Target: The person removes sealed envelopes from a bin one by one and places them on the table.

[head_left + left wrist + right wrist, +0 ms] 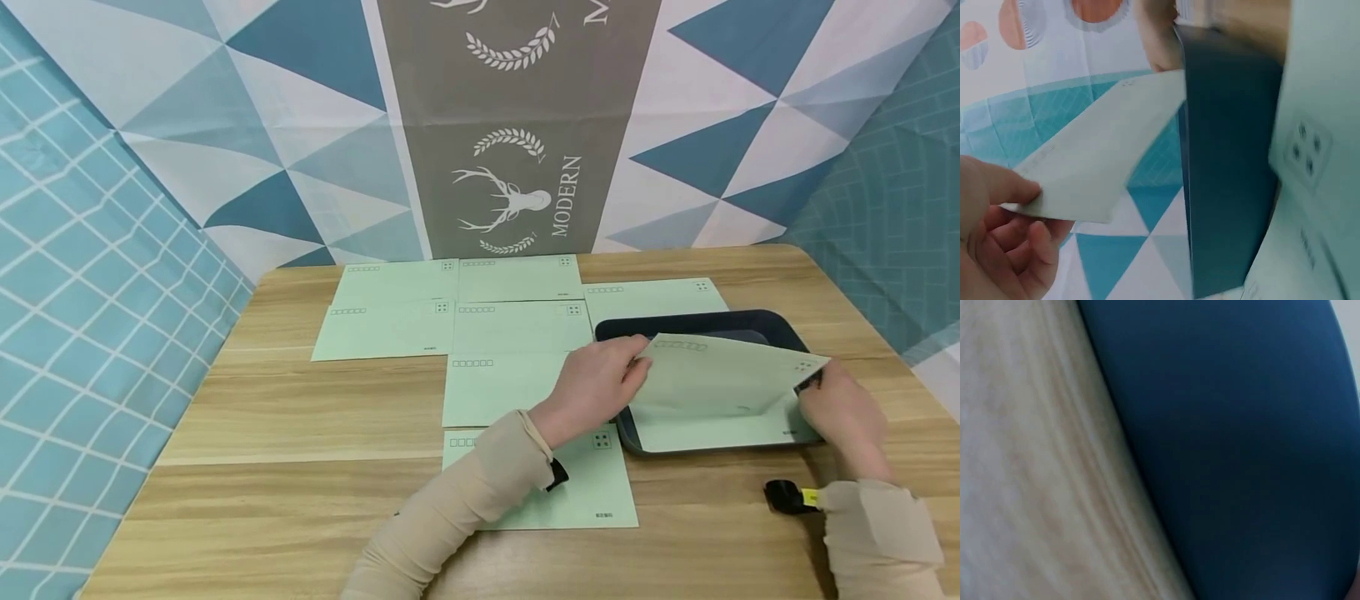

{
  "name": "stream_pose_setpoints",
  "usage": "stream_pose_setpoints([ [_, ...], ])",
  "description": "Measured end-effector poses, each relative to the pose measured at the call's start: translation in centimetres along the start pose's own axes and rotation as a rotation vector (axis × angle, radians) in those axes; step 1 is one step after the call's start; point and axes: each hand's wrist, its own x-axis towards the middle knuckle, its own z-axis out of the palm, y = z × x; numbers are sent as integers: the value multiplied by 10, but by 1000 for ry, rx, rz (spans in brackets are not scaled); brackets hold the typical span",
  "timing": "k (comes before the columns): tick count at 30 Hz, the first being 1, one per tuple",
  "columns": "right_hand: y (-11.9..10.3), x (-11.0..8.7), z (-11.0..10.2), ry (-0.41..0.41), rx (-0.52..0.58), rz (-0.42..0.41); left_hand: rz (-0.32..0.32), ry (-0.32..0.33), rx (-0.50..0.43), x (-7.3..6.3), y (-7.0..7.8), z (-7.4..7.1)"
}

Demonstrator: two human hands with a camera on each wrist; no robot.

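Note:
In the head view, my left hand (600, 383) pinches the upper left corner of a pale green envelope (720, 375), raised at a tilt over a dark tray (780, 329). The left wrist view shows the thumb on top of this envelope (1097, 150) and curled fingers below. Another green envelope (705, 433) lies in the tray under the lifted one. My right hand (843, 417) grips the tray's right rim, close to the envelope's right corner; its fingertips are mostly hidden. The tray's dark side wall (1222, 450) fills much of the right wrist view.
Several green envelopes (382, 333) lie face up in rows on the wooden table (300, 483), left of and behind the tray. One envelope (577, 500) is under my left forearm. A patterned cloth (510, 108) hangs behind the table.

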Motion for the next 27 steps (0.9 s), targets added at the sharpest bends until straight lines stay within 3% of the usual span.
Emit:
stream_pose_setpoints([
  [4,-1,1,2,16,14,-6,0,68,61,-2,-2,-2],
  [8,-1,1,2,19,18,-8,-47,95,19,-4,-6,-2],
  [13,0,0,1,21,14,-16,-140,91,-174,-6,-14,0],
  [19,-1,0,2,19,10,-7,-323,51,-477,-10,-25,1],
  [22,-2,0,1,14,10,-3,-385,42,-553,-13,-32,1],
  [27,-4,0,1,16,1,-1,-428,24,-670,-23,-48,-2],
])
